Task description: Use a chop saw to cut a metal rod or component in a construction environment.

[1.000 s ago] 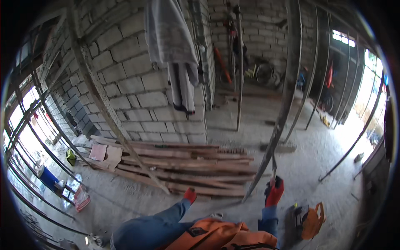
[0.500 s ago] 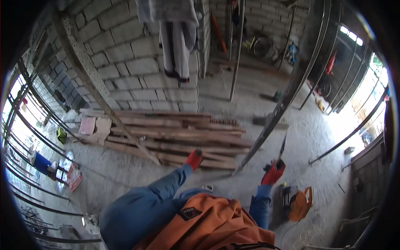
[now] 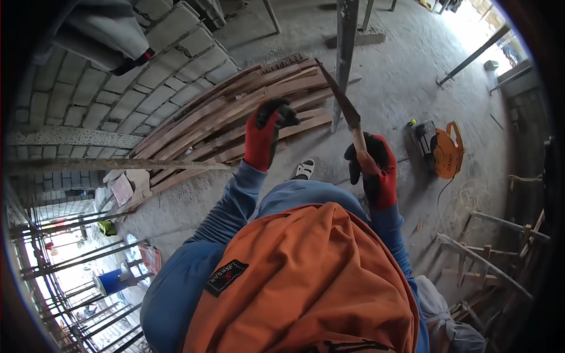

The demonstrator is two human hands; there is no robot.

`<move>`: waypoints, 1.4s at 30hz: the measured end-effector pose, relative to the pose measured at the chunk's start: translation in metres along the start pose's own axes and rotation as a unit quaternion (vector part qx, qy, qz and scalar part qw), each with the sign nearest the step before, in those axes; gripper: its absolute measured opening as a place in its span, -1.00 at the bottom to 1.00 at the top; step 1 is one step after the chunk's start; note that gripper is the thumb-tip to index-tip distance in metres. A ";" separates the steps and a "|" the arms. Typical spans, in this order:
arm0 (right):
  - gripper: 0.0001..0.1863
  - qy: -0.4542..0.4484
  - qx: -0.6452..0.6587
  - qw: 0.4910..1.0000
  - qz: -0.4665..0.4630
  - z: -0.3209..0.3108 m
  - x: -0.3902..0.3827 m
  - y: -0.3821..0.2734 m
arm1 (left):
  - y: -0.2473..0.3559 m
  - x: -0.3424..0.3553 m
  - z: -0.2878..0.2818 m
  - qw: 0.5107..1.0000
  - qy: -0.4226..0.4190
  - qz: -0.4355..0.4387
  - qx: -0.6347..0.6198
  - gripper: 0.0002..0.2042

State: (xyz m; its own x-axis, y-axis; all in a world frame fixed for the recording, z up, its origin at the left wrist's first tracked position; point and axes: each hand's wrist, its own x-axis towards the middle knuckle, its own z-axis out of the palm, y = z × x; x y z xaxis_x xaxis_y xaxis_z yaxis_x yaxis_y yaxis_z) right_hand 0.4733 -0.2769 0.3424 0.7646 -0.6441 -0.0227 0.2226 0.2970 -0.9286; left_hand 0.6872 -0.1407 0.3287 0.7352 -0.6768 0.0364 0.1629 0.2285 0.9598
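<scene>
My right hand [image 3: 379, 167], in a red and black glove, is closed round the pale wooden handle of a machete [image 3: 343, 101]. Its dark, tapering blade points up and to the left, past the ends of the planks. To the left, my left hand [image 3: 265, 132], gloved the same way, is raised with its fingers loosely bent and nothing visible in them. Beyond it lies a pile of long brown wooden planks [image 3: 226, 115] on the concrete floor, beside the block wall.
An orange and grey corded power tool [image 3: 447, 153] lies on the floor at right. A metal post [image 3: 346, 53] stands beyond my hands. Timber pieces [image 3: 491, 259] lean at lower right. A wooden post [image 3: 118, 166] crosses at left, and a grey cloth [image 3: 103, 38] hangs upper left.
My view has tilted down and turned, so the planks now slant. Both hands are raised closer to me and nearer each other. The machete stays in my right hand, its blade now leaning left.
</scene>
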 end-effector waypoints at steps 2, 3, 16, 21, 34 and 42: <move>-0.60 0.009 0.032 0.999 0.012 -0.006 -0.008 0.000 | 0.004 -0.001 0.022 0.999 -0.022 0.022 0.004 -0.79; -0.59 0.004 0.049 0.998 0.029 -0.009 -0.013 -0.001 | 0.008 -0.003 0.031 0.998 -0.037 0.053 0.003 -0.79; -0.66 0.067 -0.032 0.997 -0.025 -0.026 -0.040 -0.001 | 0.044 0.004 0.065 0.977 -0.026 0.192 0.092 -0.78; -0.64 0.084 -0.136 0.975 -0.157 -0.035 -0.040 0.010 | 0.045 0.010 0.075 0.950 -0.014 0.276 0.146 -0.77; -0.66 0.270 -0.426 0.825 -0.254 -0.065 0.088 0.042 | 0.018 0.005 0.054 0.968 -0.031 0.193 0.159 -0.75; -0.70 0.263 -0.436 0.831 -0.223 -0.063 0.115 0.053 | 0.013 0.003 0.022 0.976 0.006 0.158 0.152 -0.74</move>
State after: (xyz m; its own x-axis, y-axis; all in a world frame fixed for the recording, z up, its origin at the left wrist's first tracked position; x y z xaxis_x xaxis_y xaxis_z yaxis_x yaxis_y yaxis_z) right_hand 0.5350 -0.3792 0.2669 0.3017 -0.8401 0.4508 -0.2861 -0.5308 -0.7977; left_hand 0.6768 -0.1554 0.3470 0.7247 -0.5984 0.3416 -0.2738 0.2048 0.9397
